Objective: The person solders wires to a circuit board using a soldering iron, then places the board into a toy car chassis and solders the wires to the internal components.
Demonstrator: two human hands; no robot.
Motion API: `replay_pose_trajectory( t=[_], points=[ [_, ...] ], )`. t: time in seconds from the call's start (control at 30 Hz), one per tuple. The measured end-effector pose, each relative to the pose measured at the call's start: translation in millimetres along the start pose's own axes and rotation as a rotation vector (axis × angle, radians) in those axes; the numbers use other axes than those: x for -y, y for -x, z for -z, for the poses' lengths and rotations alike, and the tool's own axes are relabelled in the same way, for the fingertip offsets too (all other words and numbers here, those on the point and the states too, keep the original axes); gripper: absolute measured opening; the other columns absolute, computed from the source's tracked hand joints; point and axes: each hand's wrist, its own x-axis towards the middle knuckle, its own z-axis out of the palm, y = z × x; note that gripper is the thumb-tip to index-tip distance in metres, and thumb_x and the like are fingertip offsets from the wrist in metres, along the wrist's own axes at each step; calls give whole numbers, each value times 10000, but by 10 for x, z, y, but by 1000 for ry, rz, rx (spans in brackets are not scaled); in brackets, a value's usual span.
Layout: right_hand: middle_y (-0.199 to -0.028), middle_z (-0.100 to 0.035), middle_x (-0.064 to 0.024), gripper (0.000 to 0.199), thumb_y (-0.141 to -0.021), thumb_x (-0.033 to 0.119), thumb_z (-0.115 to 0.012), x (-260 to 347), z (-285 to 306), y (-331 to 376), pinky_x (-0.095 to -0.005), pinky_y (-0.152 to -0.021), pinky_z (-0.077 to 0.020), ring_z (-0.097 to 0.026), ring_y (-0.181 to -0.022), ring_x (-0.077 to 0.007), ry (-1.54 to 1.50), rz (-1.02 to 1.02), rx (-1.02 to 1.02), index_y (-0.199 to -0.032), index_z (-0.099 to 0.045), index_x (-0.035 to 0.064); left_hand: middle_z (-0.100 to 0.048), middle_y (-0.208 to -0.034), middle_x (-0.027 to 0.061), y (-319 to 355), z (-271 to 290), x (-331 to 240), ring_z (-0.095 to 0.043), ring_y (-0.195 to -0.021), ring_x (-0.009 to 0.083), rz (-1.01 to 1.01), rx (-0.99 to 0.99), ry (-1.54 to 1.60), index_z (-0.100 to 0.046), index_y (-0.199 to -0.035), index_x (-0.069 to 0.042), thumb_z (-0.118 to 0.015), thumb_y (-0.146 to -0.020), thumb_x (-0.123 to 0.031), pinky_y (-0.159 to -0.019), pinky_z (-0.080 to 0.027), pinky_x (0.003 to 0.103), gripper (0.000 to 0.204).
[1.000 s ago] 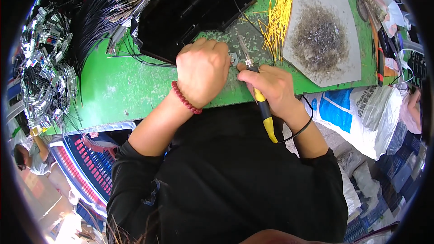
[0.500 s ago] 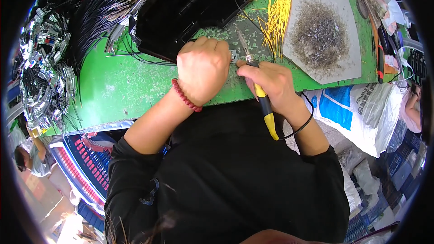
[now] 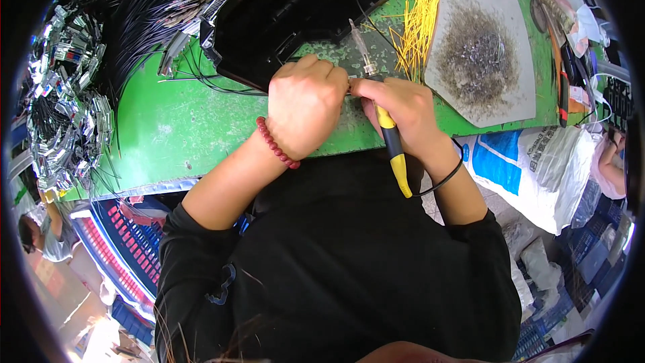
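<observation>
My left hand [image 3: 307, 106], a red bead bracelet at its wrist, is closed in a fist over the near edge of a large black plastic housing [image 3: 269, 23]. Its fingers are turned away, so what they grip is hidden. Wrapped round a yellow-and-black soldering iron [image 3: 390, 136] is my right hand [image 3: 406, 111]. The iron's metal tip points away over the table, apart from the housing. My right thumb and fingertip meet the left knuckles at a small piece mostly covered by the fingers. Thin black wires [image 3: 201, 75] run from the left toward my left hand.
Yellow thin sticks or wires [image 3: 418, 23] lie beside a grey board [image 3: 527, 74] heaped with dark scraps. Bundles of silvery strips [image 3: 67, 128] and black cables [image 3: 144, 27] fill the left of the green table [image 3: 175, 131]. White sacks [image 3: 537, 175] stand below right.
My right hand has shifted slightly left, and its fingertips now meet my left hand over the small silvery piece that showed between them before. The iron has tilted slightly more upright.
</observation>
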Motion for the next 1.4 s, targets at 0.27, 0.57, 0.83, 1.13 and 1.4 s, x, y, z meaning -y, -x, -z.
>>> replay_pose_trajectory(
  t=[0.27,0.57,0.83,1.13,1.4],
  points=[
    [-785,-676,-76,292,-896,185,-674,-75,50,146,-277,-602,-505,-692,-706,-211,-76,-73,-103,-1145,-624,42,-562,-684,46,13,11,-24,-576,-687,231,-11,21,-20,-573,-670,-83,-703,-700,-65,-584,-471,355,135],
    [-755,-654,-80,338,-904,226,-644,18,162,340,-241,-533,-423,-574,-621,-100,-349,-217,-260,-1076,-648,-66,-553,-684,37,16,3,-26,-569,-689,227,-29,2,-7,-563,-662,-87,-700,-689,-58,-583,-463,350,144],
    [-665,-564,1,160,-798,77,-686,81,50,413,-205,-496,-371,-468,-562,-28,-479,-402,-325,-887,-587,-12,-558,-684,43,24,-14,-8,-576,-688,231,-20,13,-7,-570,-670,-83,-704,-681,-55,-585,-470,351,138],
    [-735,-558,-1,215,-833,140,-670,90,69,440,-212,-554,-356,-455,-621,-42,-417,-407,-245,-936,-560,-12,-548,-676,50,20,-4,4,-574,-677,236,-20,14,11,-562,-663,-75,-715,-693,-60,-579,-469,354,157],
    [-757,-571,-14,200,-835,134,-659,103,91,405,-215,-564,-372,-467,-637,-46,-434,-420,-226,-931,-563,-13,-548,-676,47,17,4,-2,-573,-684,234,-18,16,3,-563,-663,-78,-719,-686,-64,-581,-469,356,159]
  ],
)
